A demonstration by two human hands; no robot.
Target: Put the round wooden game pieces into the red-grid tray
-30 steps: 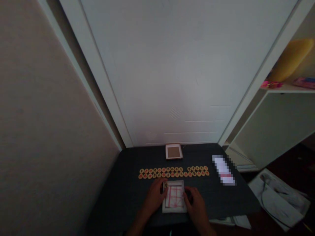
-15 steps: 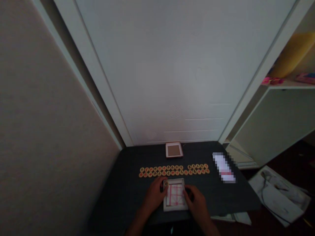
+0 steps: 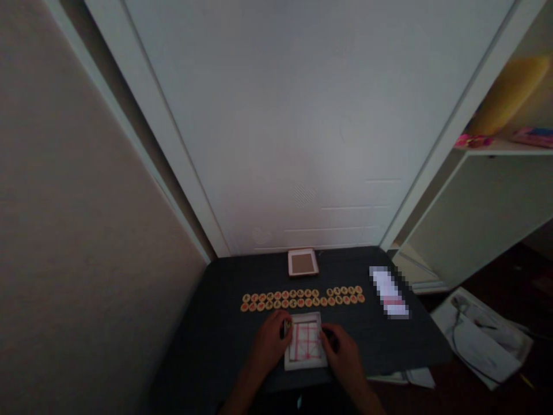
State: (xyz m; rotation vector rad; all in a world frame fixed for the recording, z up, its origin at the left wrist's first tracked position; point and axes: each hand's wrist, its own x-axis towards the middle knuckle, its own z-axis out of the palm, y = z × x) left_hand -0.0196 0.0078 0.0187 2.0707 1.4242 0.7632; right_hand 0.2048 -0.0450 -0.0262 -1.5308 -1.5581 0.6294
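Note:
A shallow white box lies near the table's front edge, with a folded paper board printed with pink lines inside it. At the box's upper left corner, my left hand is closed on a small round Chinese chess piece, partly hidden by the fingers. My right hand grips the box's right wall between thumb and fingers. Just beyond the box, several more round Chinese chess pieces with red or dark characters lie in two rows, with a gap in the far row.
The box lid, brown inside with a pale rim, sits at the table's back edge against the white panel. A blurred-out white object lies at the right. On the floor at right is a white box with a cable.
The view has shifted slightly. The piece at my left fingertips shows less inside the box corner and sits closer under the fingers. My right hand keeps its place on the box.

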